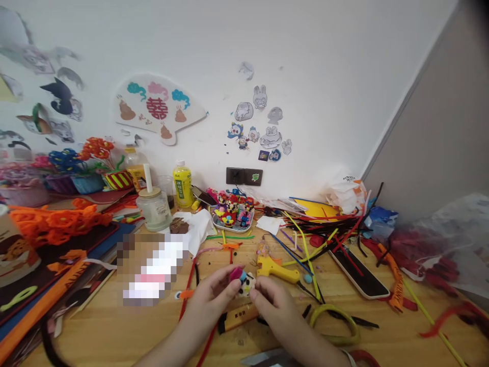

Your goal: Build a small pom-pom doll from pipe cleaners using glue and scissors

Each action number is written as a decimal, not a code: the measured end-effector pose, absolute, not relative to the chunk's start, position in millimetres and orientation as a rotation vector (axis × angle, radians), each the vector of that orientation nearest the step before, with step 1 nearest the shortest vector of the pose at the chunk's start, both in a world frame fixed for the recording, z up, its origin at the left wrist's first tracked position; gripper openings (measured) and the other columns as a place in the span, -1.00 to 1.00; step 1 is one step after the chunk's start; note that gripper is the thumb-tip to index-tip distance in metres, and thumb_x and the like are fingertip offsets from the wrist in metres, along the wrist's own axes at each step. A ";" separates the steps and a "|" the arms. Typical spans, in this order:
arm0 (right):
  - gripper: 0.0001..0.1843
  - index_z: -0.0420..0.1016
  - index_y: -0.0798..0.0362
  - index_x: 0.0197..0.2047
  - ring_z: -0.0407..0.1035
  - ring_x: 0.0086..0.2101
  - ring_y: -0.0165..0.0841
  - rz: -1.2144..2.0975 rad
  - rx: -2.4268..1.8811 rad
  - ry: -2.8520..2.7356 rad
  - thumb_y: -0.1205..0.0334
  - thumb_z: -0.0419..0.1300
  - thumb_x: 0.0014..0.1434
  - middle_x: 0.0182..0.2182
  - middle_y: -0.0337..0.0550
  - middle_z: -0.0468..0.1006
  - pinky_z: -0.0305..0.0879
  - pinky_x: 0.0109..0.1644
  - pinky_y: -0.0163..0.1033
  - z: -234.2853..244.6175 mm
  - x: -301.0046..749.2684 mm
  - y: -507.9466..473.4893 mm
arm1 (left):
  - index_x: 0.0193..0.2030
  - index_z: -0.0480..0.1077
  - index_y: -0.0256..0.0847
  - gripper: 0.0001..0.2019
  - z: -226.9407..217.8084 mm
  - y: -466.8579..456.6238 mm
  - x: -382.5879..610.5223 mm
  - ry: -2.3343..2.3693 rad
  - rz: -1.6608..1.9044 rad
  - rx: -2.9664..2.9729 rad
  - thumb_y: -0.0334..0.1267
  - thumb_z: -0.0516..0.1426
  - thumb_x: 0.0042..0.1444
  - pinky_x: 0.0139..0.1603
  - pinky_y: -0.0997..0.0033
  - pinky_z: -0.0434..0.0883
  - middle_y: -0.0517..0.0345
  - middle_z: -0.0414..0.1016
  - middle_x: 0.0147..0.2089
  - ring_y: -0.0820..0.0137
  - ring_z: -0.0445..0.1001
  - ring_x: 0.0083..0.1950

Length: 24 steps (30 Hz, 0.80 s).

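Note:
Between both hands, above the wooden table, is a small fuzzy figure [248,286], white with dark spots, with pink and light blue parts at its upper left. My left hand [217,291] has its fingers closed on the figure's left side. From the right, my right hand [272,299] pinches the same figure with thumb and fingers. Just behind the hands lies a yellow hot glue gun [278,270]. Under them is an orange-brown box-like object [240,318] with dark lettering, partly hidden by the right hand.
A phone [359,272] lies at the right among pipe cleaners [305,232]. A tray [234,228] of colourful figures stands at the back, beside a yellow bottle [182,184] and a glass jar [153,211]. Yellow-green handles [353,334] and grey blades [263,358] lie in front.

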State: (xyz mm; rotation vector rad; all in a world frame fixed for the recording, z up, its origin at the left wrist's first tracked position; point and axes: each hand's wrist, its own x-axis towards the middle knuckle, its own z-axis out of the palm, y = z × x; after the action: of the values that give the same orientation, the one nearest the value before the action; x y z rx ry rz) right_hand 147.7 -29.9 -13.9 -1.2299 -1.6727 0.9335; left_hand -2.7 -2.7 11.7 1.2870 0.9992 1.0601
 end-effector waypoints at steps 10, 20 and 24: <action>-0.78 0.41 0.04 -0.27 0.32 -0.33 -0.31 0.387 -1.562 -2.317 0.13 0.21 0.01 -0.35 -0.19 0.47 0.10 -0.32 -0.31 19.2 190.1 -24.0 | -0.10 0.43 -0.24 -0.56 11.0 1.4 -3.1 1.048 1.044 1.217 -0.07 0.20 -0.13 0.02 0.29 0.30 0.01 0.50 -0.04 0.20 0.39 0.01; -0.79 0.43 0.13 -0.27 0.36 -0.25 -0.22 0.039 -1.703 -2.582 0.49 0.06 0.02 -0.27 -0.03 0.49 0.16 -0.28 -0.27 6.0 181.5 -17.7 | -0.09 0.43 -0.25 -0.58 13.2 -2.2 -1.3 1.139 1.060 1.122 -0.07 0.16 -0.09 -0.32 0.41 0.36 0.07 0.53 -0.25 0.28 0.43 -0.25; -0.83 0.36 0.12 -0.22 0.38 -0.24 -0.19 0.160 -1.863 -2.339 0.40 0.05 0.09 -0.27 -0.02 0.50 0.19 -0.28 -0.24 14.1 178.0 -17.9 | -0.09 0.41 -0.23 -0.60 8.9 -1.0 -1.7 1.085 1.066 1.156 -0.07 0.14 -0.06 -0.35 0.46 0.34 0.09 0.50 -0.24 0.33 0.40 -0.26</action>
State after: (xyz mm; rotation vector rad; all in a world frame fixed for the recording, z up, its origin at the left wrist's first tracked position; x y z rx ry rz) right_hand 178.0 -17.9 14.1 -1.8631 -2.3395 0.1596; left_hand -1.7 -1.0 8.9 1.1559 1.0853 1.0656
